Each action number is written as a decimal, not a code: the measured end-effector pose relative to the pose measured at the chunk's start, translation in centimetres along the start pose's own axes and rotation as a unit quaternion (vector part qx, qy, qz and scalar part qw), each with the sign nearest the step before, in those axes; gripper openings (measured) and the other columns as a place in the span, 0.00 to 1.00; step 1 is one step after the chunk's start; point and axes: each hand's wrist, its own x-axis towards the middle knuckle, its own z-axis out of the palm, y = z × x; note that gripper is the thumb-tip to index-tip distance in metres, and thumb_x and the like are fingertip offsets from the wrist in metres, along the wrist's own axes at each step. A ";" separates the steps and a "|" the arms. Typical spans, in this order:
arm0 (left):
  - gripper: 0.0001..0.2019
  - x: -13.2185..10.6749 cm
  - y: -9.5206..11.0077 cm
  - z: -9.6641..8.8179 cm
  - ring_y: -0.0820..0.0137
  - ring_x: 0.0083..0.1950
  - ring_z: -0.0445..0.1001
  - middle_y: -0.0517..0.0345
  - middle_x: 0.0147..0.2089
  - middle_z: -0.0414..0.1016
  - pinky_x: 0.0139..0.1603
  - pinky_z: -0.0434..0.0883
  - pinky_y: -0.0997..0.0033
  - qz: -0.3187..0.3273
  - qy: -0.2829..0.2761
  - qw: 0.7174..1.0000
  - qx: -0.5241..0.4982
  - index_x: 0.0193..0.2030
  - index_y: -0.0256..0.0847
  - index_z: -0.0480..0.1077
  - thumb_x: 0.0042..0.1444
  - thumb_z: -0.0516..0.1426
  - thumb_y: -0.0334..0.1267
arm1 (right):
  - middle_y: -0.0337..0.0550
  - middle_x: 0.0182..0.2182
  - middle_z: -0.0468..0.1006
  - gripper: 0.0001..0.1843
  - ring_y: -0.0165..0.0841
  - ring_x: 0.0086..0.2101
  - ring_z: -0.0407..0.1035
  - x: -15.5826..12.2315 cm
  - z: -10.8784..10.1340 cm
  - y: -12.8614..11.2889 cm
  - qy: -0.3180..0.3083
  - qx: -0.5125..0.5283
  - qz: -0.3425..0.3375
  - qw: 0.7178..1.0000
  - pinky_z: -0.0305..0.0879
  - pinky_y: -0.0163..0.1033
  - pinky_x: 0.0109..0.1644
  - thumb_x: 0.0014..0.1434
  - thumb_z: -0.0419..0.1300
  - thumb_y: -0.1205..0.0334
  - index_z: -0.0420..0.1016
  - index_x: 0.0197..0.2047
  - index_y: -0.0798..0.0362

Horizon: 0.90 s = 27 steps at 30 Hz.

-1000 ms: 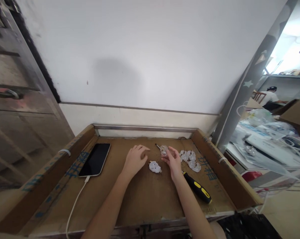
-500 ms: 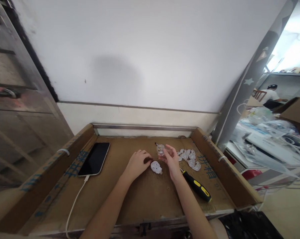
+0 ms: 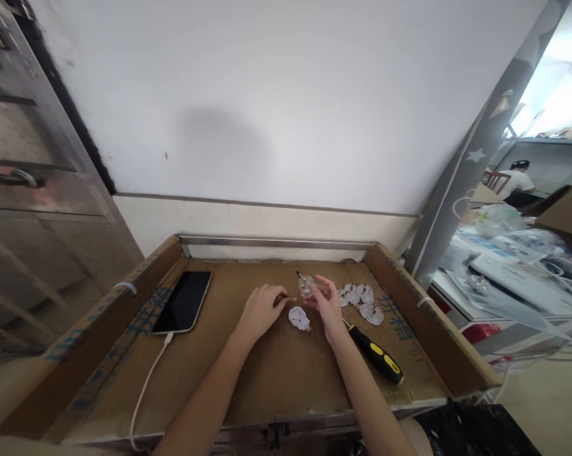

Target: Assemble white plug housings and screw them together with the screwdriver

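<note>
My right hand (image 3: 327,304) holds a small clear plastic plug body (image 3: 306,285) pinched between thumb and fingers, just above the cardboard tray floor. My left hand (image 3: 261,308) is closed in a pinch on a tiny brass-coloured part (image 3: 290,298) at its fingertips, close to the clear piece. A white plug cover (image 3: 298,318) lies on the tray between both hands.
Several clear plug parts (image 3: 362,303) lie to the right, beside a black and yellow screwdriver (image 3: 375,355). A phone (image 3: 183,310) on a white cable (image 3: 143,392) lies at the left. Cardboard walls (image 3: 431,320) ring the tray. A cluttered table (image 3: 514,272) and a person stand at far right.
My left hand moved down to the tray floor and pinched up a small part, now held toward the clear piece. My right hand has hardly shifted.
</note>
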 end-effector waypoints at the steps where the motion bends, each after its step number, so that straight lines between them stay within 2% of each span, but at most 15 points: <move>1: 0.03 0.0 0.1 -0.1 0.67 0.38 0.73 0.60 0.35 0.78 0.39 0.66 0.68 -0.008 0.017 1.000 -0.010 0.35 0.44 0.71 0.57 0.55 0.35 | 0.35 0.29 0.74 0.32 0.31 0.23 0.72 0.0 0.0 0.1 -0.001 -0.003 -0.001 1.000 0.73 0.39 0.28 0.35 0.69 0.48 0.64 0.42 0.50; 5: 0.05 0.1 0.5 -0.3 0.69 0.38 0.74 0.59 0.36 0.77 0.40 0.67 0.69 -0.016 0.095 0.992 -0.078 0.40 0.42 0.70 0.58 0.54 0.34 | 0.35 0.29 0.72 0.22 0.25 0.23 0.69 0.0 0.1 0.5 -0.010 -0.026 -0.009 1.000 0.70 0.34 0.26 0.50 0.64 0.57 0.64 0.46 0.55; 8: 0.06 0.0 0.9 -0.1 0.69 0.39 0.73 0.58 0.38 0.77 0.42 0.67 0.68 0.008 0.121 0.988 -0.097 0.42 0.41 0.70 0.57 0.55 0.34 | 0.35 0.30 0.71 0.15 0.21 0.23 0.66 -0.2 0.4 0.6 -0.023 -0.049 -0.023 0.998 0.67 0.29 0.25 0.56 0.59 0.65 0.65 0.46 0.58; 11: 0.05 -0.1 1.4 0.1 0.68 0.39 0.72 0.58 0.37 0.77 0.41 0.67 0.68 0.036 0.104 0.990 -0.083 0.39 0.42 0.71 0.59 0.54 0.36 | 0.35 0.30 0.71 0.14 0.20 0.23 0.65 -0.4 0.6 0.5 -0.041 -0.065 -0.038 0.996 0.66 0.28 0.24 0.54 0.60 0.65 0.67 0.45 0.58; 17: 0.06 0.0 1.4 0.3 0.67 0.39 0.72 0.58 0.37 0.76 0.40 0.66 0.68 0.047 0.098 0.992 -0.064 0.38 0.42 0.71 0.60 0.53 0.36 | 0.35 0.29 0.70 0.22 0.23 0.21 0.66 -0.6 0.6 0.5 -0.059 -0.082 -0.061 0.993 0.66 0.31 0.24 0.43 0.65 0.57 0.69 0.43 0.53; 27: 0.06 -0.1 1.1 0.6 0.67 0.38 0.71 0.58 0.35 0.76 0.39 0.66 0.67 0.047 0.109 0.991 -0.056 0.37 0.42 0.71 0.59 0.53 0.35 | 0.38 0.31 0.71 0.20 0.24 0.23 0.65 -0.5 0.5 0.8 -0.080 -0.129 -0.102 0.983 0.65 0.32 0.26 0.45 0.63 0.58 0.69 0.43 0.52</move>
